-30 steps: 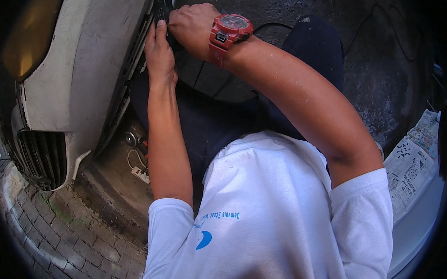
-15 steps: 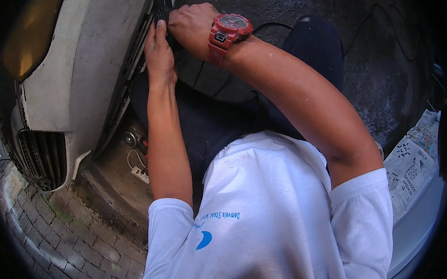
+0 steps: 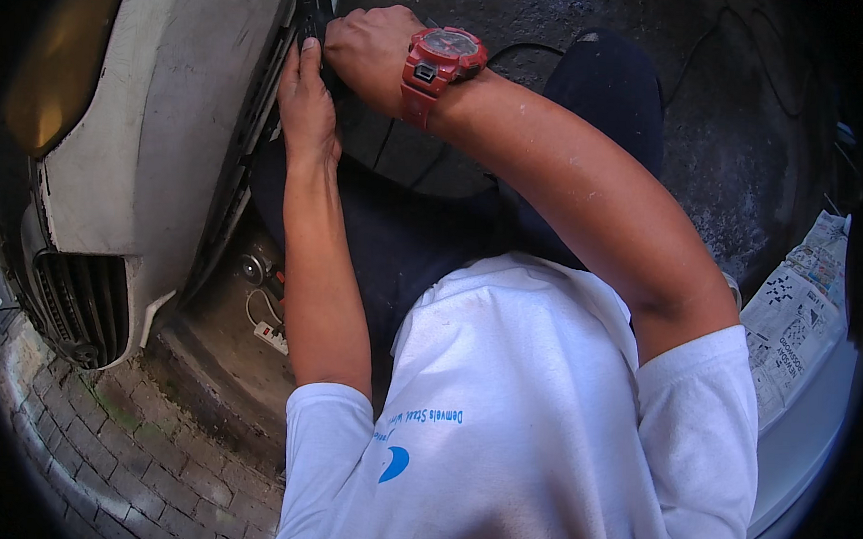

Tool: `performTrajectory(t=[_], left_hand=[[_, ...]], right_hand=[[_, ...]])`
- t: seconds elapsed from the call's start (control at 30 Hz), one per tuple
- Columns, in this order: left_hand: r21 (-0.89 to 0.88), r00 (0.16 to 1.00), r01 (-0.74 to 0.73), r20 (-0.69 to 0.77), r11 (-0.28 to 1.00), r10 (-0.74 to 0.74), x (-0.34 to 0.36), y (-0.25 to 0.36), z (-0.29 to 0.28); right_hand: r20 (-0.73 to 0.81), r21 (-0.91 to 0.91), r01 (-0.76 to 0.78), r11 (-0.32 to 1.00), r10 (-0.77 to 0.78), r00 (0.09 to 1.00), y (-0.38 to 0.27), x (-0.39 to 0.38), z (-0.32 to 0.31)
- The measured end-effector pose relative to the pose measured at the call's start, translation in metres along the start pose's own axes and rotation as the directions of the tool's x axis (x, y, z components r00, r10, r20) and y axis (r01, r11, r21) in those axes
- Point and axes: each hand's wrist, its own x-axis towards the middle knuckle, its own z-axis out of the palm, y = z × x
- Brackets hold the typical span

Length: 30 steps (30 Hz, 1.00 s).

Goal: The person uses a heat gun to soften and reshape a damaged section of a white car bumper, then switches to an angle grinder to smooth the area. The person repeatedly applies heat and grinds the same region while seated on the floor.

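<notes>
1. The long black tool [image 3: 313, 14] lies far off beside the pale bumper [image 3: 176, 99], its long axis running near to far; its far end leaves my sight.
2. The left hand [image 3: 309, 113] has a narrow grip on its near end, thumb along it, forearm nearly straight.
3. The right hand [image 3: 371, 54] curls just right, elbow bent; its grip I can't tell.

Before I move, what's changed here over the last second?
Nothing has visibly moved, and I see nothing newly gripped or let go. The left hand keeps its thumb on the black object, the right hand stays at its side, and the white bumper and power strip are unchanged.
</notes>
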Motion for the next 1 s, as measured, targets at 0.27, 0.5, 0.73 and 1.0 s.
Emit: performTrajectory(t=[0.27,0.5,0.73,1.0], left_hand=[[0.027,0.999,-0.007,-0.033,1.0,0.008,-0.002,0.0028,0.0038],[0.002,1.0,0.006,-0.025,1.0,-0.006,-0.0023,0.0028,0.0038],[-0.002,1.0,0.004,-0.018,1.0,-0.004,-0.0007,0.0014,0.0031],[-0.005,1.0,0.005,-0.025,1.0,-0.005,-0.0011,0.0011,0.0031]], right_hand=[[0.02,0.021,-0.023,1.0,0.023,1.0,0.0004,0.0015,-0.0002],[-0.004,0.029,-0.012,1.0,0.012,1.0,0.0023,0.0025,0.0044],[0.007,0.046,-0.018,0.999,0.018,1.0,0.0021,0.0027,0.0026],[0.019,0.043,-0.025,0.999,0.024,1.0,0.0017,0.0031,0.0006]])
